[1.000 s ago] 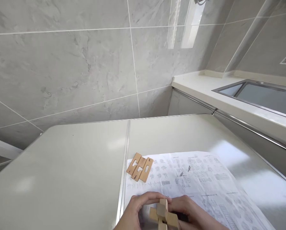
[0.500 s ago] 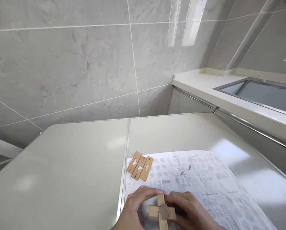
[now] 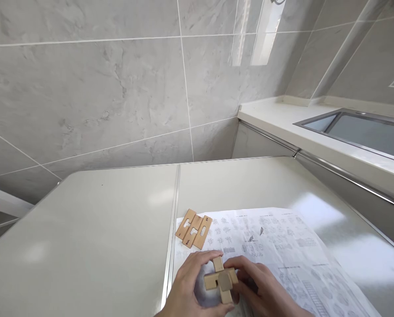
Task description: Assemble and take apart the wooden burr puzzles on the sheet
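A small cross of interlocked wooden puzzle pieces [image 3: 220,279] is held over a printed instruction sheet [image 3: 276,251] at the near edge of the table. My left hand [image 3: 190,286] grips it from the left, fingers curled over its top. From the right, my right hand [image 3: 259,286] pinches it with bent fingers. Three flat notched wooden slats [image 3: 193,228], marked with numbers, lie side by side on the sheet's far left corner, a short way beyond my left hand.
The pale table [image 3: 84,229] has a metal seam [image 3: 172,233] down its middle. Grey tiled wall rises behind it. At right stands a white counter [image 3: 315,132] with a steel sink [image 3: 368,132], higher than the table.
The wooden cross has turned in my hands and come up a little farther from the near edge. The three slats lie where they were.
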A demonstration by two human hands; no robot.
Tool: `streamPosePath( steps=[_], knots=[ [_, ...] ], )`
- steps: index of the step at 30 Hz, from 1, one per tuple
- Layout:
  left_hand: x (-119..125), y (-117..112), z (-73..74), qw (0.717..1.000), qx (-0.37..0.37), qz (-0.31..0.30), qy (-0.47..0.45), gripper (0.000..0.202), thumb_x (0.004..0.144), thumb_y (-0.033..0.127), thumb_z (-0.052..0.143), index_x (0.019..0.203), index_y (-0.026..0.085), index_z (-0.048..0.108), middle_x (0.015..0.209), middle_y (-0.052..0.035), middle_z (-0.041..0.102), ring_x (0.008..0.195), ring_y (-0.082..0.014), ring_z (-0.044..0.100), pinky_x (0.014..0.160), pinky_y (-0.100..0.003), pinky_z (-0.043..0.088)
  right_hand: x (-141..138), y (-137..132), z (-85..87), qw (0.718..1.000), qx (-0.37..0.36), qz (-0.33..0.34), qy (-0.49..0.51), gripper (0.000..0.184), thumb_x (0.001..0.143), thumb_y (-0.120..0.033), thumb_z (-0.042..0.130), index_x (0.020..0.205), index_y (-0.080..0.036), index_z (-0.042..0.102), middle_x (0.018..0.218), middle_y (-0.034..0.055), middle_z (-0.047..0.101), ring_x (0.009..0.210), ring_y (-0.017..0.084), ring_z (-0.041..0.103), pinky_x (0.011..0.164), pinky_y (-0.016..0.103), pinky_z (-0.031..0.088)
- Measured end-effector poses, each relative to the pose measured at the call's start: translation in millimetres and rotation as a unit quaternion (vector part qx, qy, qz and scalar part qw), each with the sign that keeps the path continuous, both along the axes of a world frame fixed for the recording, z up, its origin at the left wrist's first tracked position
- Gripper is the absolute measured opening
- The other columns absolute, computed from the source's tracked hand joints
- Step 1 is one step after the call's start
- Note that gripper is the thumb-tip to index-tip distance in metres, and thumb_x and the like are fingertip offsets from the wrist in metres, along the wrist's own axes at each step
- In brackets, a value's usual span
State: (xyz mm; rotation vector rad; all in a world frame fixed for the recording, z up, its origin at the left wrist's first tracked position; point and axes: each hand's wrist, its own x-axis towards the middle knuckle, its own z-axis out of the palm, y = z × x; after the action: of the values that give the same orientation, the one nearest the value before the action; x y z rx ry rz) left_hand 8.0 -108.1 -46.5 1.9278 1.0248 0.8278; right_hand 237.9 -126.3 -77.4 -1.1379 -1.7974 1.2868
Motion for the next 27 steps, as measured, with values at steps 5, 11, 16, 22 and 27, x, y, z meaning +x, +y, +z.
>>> streamPosePath(
  steps=[5,11,16,22,27],
  knots=[
    [2,1,-2.3,0.999,0.023,0.018,0.031,0.087,0.066,0.02,0.094,0.141,0.039,0.055,0.132,-0.002,0.072,0.115,-0.0265,0.072,0.099,-0.037,0.063,3,1,-4.1,0.997,0.069,-0.009,-0.03,0.026,0.103,-0.019,0.046,0.123,-0.028,0.061,0.067,-0.0064,0.069,0.057,0.013,0.063,0.063,0.022,0.047],
    [7,3,-1.7,0.988,0.117,0.023,0.095,0.075,0.075,0.023,0.09,0.14,0.033,0.053,0.131,-0.0061,0.072,0.125,-0.0303,0.066,0.104,-0.044,0.061,4,1,-0.5,0.985,0.154,-0.031,-0.071,0.024,0.102,-0.019,0.047,0.119,-0.029,0.061,0.068,-0.0066,0.064,0.06,0.014,0.064,0.067,0.023,0.05],
    [6,3,-5.6,0.969,0.185,0.035,0.162,0.059,0.084,0.024,0.083,0.136,0.027,0.056,0.154,-0.0138,0.055,0.147,-0.0401,0.046,0.109,-0.059,0.056,4,3,1.2,0.99,0.119,-0.045,-0.064,0.02,0.104,-0.024,0.049,0.119,-0.027,0.062,0.065,-0.0061,0.063,0.056,0.014,0.063,0.063,0.023,0.05],
    [2,1,-12.2,0.967,0.181,0.033,0.177,0.076,0.081,0.024,0.088,0.147,0.028,0.051,0.16,-0.0154,0.048,0.15,-0.041,0.04,0.109,-0.06,0.055,3,5,1.9,0.993,0.086,-0.073,-0.045,0.019,0.107,-0.032,0.05,0.119,-0.025,0.062,0.065,-0.0042,0.066,0.054,0.015,0.063,0.058,0.023,0.048],
    [1,1,-5.8,0.973,0.177,0.028,0.143,0.052,0.094,0.034,0.077,0.14,0.028,0.055,0.153,-0.0134,0.054,0.147,-0.0358,0.044,0.112,-0.056,0.054,3,5,-2.1,0.993,0.086,-0.078,-0.037,0.02,0.108,-0.033,0.049,0.121,-0.024,0.061,0.071,-0.0027,0.067,0.056,0.014,0.062,0.059,0.024,0.048]
  ],
)
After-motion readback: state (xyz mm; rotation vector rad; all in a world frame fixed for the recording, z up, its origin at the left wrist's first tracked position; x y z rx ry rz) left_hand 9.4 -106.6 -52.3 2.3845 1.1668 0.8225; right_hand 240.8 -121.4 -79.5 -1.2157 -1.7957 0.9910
